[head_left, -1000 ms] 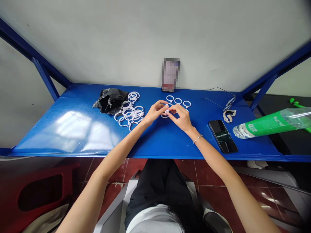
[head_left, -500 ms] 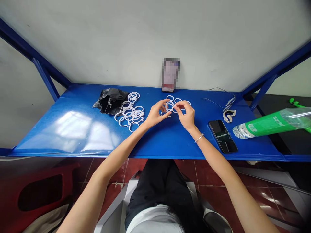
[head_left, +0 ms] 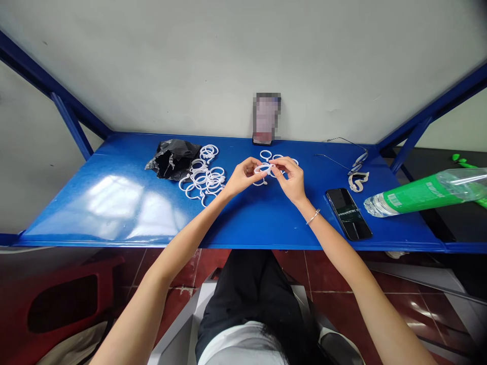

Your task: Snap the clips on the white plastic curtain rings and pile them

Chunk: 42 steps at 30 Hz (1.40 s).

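A white plastic curtain ring (head_left: 262, 168) is held between my two hands, tilted so that it looks like a flat oval. My left hand (head_left: 242, 178) pinches its left side with thumb and fingers. At the ring's right side, the thumb and fingertips of my right hand (head_left: 291, 181) close on it; the small part between them is hidden. Several similar rings lie on the table just behind and beneath the hands, one of them a loose ring (head_left: 265, 151). To the left lies a heap of more white rings (head_left: 205, 178).
A crumpled black plastic bag (head_left: 177, 157) sits left of the heap on the blue table (head_left: 95, 223). One phone (head_left: 266, 119) leans on the wall. At right are another phone (head_left: 349, 214), eyeglasses (head_left: 357, 161), a white strap-like item (head_left: 358, 181) and a lying green-labelled bottle (head_left: 414, 195).
The ring between my hands has turned from facing me as a round circle to a flatter tilt. Both hands stay in nearly the same place.
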Each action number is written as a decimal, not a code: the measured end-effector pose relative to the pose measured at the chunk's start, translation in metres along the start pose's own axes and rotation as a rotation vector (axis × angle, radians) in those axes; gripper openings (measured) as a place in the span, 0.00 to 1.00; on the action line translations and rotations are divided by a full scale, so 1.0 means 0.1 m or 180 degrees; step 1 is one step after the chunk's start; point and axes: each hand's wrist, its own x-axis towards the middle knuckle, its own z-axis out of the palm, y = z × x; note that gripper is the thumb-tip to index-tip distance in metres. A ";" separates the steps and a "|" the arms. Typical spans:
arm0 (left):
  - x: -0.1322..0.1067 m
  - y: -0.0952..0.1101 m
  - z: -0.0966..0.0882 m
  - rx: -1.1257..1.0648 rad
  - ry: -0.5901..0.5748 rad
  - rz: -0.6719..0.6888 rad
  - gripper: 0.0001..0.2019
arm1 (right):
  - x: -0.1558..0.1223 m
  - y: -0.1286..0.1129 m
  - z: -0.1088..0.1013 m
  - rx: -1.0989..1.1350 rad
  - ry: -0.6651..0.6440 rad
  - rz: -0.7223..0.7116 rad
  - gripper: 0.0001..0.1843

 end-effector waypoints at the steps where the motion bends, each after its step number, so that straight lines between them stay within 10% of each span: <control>1: 0.01 0.01 -0.01 -0.0086 -0.0022 -0.0034 0.27 | 0.00 0.00 0.00 -0.0018 -0.0043 -0.0043 0.13; 10: 0.03 0.01 -0.02 -0.0523 -0.0189 -0.0452 0.29 | -0.03 -0.01 0.02 -0.0265 -0.0003 -0.0253 0.12; 42: -0.02 0.01 -0.01 0.0845 0.0369 0.0517 0.26 | -0.06 0.02 0.05 -0.0510 0.0138 -0.0252 0.12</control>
